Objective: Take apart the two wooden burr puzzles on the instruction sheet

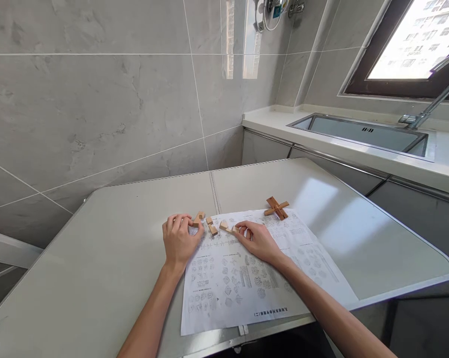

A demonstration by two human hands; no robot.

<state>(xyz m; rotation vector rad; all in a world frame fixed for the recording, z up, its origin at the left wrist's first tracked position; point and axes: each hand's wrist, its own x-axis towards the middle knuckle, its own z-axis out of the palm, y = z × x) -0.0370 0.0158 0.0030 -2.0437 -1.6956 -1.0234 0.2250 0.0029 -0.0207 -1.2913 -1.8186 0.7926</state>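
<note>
Nearest me lies the printed sheet [247, 278], thin white paper covered in small grey diagrams, flat on the smooth pale desk [109, 268] with its near edge at the desk's rim. Both my forearms reach across it. My left hand [179, 239] rests palm down at the sheet's far left corner, fingers curled loosely, the tips touching a small notched wooden block [198, 218] of light, raw-looking timber. My right hand [257, 239] lies on the paper too, fingers bent, thumb and forefinger pinching the end of another pale wooden piece [226, 226] (squared edges, cut at angles). Between the two sits a third short block [211, 226], untouched, just beside both. Farther off, at the sheet's far right corner, a darker wooden cross [277, 208] of interlocked bars stands apart from my hands. Beyond the desk, a matte grey tiled wall [98, 99] and a steel sink [362, 132] set in a white counter under a window.
</note>
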